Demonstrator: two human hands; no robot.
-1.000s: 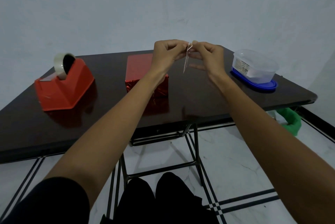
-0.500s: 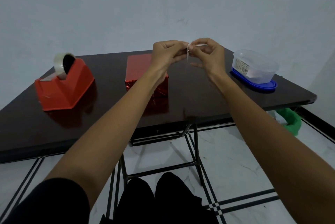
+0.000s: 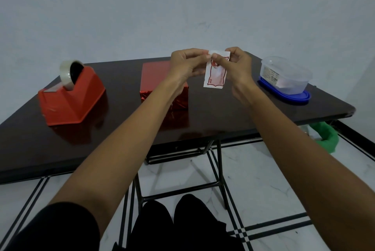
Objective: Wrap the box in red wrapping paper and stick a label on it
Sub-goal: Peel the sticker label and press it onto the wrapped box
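The box (image 3: pixel 156 76) is already wrapped in shiny red paper and sits on the dark table (image 3: pixel 223 112). Both hands are up in the air, just right of the box and above it. The left hand (image 3: pixel 186 64) pinches the top corner of the label (image 3: pixel 216 76), a small white slip with a red border. The right hand (image 3: pixel 235 68) pinches the same top edge right beside it, so the label hangs down between them. A red tape dispenser (image 3: pixel 71 98) is well left of the box. A clear plastic container (image 3: pixel 284 76) on a blue lid (image 3: pixel 304 96) is well right of it.
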